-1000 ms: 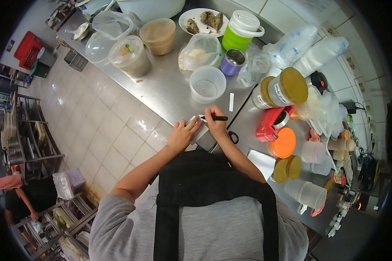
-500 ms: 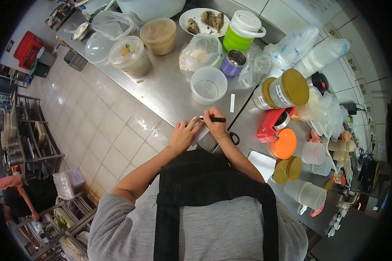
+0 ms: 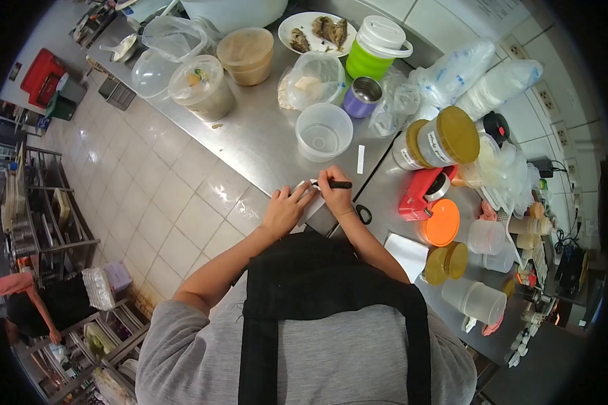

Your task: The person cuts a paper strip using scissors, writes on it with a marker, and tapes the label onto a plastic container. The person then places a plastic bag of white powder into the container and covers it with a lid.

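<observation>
My right hand grips a black marker pen, its tip over a white slip of paper at the counter's front edge. Fingers spread, my left hand lies flat on that paper and presses it down; part of the paper is hidden beneath it. Just beyond the hands stands a clear round plastic tub. A narrow white strip lies to the right of the tub. Black scissor handles show beside my right wrist.
Along the steel counter stand filled tubs, a purple cup and a green jug. To the right are a red tape dispenser, lidded jars and a white pad. Another person is at the lower left.
My right hand and the marker have shifted very slightly to the right over the paper. My left hand stays in place.
</observation>
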Available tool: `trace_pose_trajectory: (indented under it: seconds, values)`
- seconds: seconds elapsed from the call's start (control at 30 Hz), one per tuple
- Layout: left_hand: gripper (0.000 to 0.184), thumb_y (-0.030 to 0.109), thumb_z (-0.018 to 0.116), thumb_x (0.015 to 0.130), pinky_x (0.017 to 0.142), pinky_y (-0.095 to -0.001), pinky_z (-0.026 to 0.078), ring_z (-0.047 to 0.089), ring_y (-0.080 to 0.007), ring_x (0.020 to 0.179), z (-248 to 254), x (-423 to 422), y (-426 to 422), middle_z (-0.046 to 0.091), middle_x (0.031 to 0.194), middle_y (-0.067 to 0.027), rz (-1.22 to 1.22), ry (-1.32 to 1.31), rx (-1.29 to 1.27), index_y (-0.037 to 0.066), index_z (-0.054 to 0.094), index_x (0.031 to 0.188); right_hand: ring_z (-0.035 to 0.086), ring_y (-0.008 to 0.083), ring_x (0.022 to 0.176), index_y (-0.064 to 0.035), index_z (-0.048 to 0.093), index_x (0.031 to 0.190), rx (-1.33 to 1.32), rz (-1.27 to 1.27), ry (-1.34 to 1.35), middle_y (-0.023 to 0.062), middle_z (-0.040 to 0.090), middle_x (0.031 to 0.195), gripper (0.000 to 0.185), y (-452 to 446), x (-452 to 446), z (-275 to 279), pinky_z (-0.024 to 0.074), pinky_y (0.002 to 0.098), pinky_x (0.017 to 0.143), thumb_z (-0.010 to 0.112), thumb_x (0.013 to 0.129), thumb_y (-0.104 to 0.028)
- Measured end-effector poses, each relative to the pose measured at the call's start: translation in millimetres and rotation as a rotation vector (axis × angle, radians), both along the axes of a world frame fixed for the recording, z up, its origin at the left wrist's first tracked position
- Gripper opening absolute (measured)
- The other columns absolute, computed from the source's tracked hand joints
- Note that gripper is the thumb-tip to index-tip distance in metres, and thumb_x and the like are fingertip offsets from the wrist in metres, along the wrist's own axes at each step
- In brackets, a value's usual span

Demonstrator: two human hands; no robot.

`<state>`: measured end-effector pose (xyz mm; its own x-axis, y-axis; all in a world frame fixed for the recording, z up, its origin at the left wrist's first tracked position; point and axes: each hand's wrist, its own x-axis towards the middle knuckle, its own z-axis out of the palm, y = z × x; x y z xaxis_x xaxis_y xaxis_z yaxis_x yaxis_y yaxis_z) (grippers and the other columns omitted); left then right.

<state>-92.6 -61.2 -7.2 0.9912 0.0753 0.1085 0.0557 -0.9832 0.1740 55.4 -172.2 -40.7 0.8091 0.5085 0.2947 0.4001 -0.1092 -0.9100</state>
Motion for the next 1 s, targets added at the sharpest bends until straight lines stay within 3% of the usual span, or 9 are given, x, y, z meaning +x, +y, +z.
trace_pose_trajectory:
  seconds: [0.17,0.3,0.47,1.0]
  values:
    - [0.060,0.012,0.061,0.083,0.077,-0.0375,0.045,0.054,-0.0236,0.089,-1.1,1.8,0.1,0.048,0.144,0.0019,-0.004,-0.007,0.052,0.023,0.051,0.141,0.048,0.0209,0.056,-0.0032,0.052,0.074,0.101,-0.044,0.065,0.0078,0.052,0.064,0.023,-4.1,7.1,-9.4,0.0413,0.0353,0.055,0.068,0.090,-0.012]
    - [0.061,0.012,0.059,0.084,0.076,-0.0377,0.046,0.054,-0.0238,0.088,-0.4,2.8,-1.3,0.049,0.144,0.0006,-0.016,0.016,0.061,0.024,0.049,0.143,0.048,0.0202,0.056,-0.0032,0.051,0.073,0.005,-0.019,-0.006,0.0076,0.052,0.064,0.025,-8.5,10.8,-1.1,0.0412,0.0348,0.055,0.068,0.090,-0.012]
    - [0.064,0.012,0.058,0.085,0.076,-0.0380,0.046,0.054,-0.0243,0.089,-3.3,3.0,-1.1,0.049,0.144,-0.0008,-0.029,0.012,0.061,0.025,0.046,0.147,0.048,0.0201,0.056,-0.0032,0.049,0.072,0.011,0.028,0.087,0.0076,0.051,0.063,0.027,-6.1,7.0,0.2,0.0403,0.0353,0.054,0.069,0.089,-0.011]
    - [0.066,0.012,0.061,0.084,0.075,-0.0373,0.046,0.055,-0.0244,0.089,0.2,3.5,-1.1,0.050,0.144,-0.0012,-0.039,0.028,0.106,0.028,0.047,0.147,0.046,0.0215,0.054,-0.0029,0.047,0.071,0.006,0.027,-0.046,0.0093,0.050,0.062,0.026,-4.4,6.1,8.7,0.0392,0.0356,0.052,0.068,0.085,-0.007]
